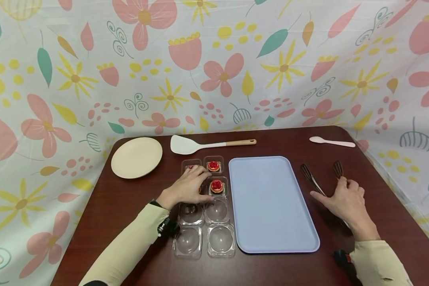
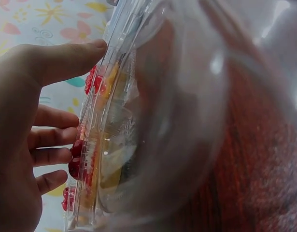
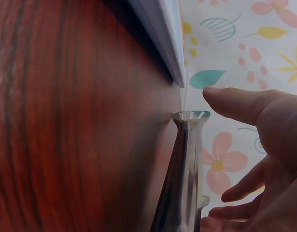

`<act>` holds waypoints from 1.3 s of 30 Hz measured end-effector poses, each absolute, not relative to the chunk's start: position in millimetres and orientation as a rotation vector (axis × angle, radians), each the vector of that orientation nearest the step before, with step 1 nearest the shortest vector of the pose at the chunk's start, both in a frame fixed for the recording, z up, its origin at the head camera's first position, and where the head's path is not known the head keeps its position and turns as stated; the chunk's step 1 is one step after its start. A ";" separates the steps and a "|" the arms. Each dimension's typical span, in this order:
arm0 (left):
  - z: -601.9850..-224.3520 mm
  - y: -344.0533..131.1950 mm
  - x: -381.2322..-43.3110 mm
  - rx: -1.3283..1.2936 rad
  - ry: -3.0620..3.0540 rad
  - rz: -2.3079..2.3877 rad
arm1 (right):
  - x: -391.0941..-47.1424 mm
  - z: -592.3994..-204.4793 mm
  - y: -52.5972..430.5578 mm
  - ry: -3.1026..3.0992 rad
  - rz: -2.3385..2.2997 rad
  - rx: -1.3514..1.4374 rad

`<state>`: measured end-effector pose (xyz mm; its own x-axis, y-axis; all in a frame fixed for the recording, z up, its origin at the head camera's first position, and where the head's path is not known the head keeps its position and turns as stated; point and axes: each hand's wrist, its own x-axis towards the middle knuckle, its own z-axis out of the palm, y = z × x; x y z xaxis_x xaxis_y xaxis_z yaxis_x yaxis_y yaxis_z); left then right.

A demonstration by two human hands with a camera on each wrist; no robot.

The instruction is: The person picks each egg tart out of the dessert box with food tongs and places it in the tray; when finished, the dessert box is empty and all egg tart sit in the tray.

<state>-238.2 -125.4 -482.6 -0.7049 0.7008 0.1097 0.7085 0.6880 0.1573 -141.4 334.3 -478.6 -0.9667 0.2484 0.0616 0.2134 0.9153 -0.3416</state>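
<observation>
My left hand (image 1: 186, 186) hovers over the clear plastic boxes (image 1: 221, 239), thumb and fingers spread apart. Red-topped tarts sit in the far compartments: one tart (image 1: 213, 166) at the back, another tart (image 1: 216, 186) just right of my fingers. More red topping shows beyond my hand, and what lies beneath it is partly hidden. Close up in the left wrist view, a clear dome (image 2: 167, 121) fills the middle. Right of the blue tray, my right hand (image 1: 348, 200) is over metal tongs (image 3: 179, 179), its thumb and fingers apart; the tongs' arms stand spread.
The light blue tray (image 1: 271, 202) lies between the boxes and the tongs. At the back are a cream plate (image 1: 137, 158), a white spatula (image 1: 184, 145) with a wooden handle end, and a pale pink spoon (image 1: 332, 142). A patterned cloth (image 1: 221, 75) hangs behind the dark table.
</observation>
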 end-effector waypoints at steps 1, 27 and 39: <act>-482.3 -125.1 -238.0 -1.188 -2.854 -0.291 | -140.9 -479.0 334.7 -2.977 0.512 -0.364; -482.6 -120.0 -241.4 -1.168 -2.877 -0.172 | -144.5 -486.1 350.6 -3.117 0.429 -0.384; -482.2 -119.3 -242.9 -1.153 -2.874 -0.191 | -146.4 -481.7 353.3 -3.009 0.468 -0.308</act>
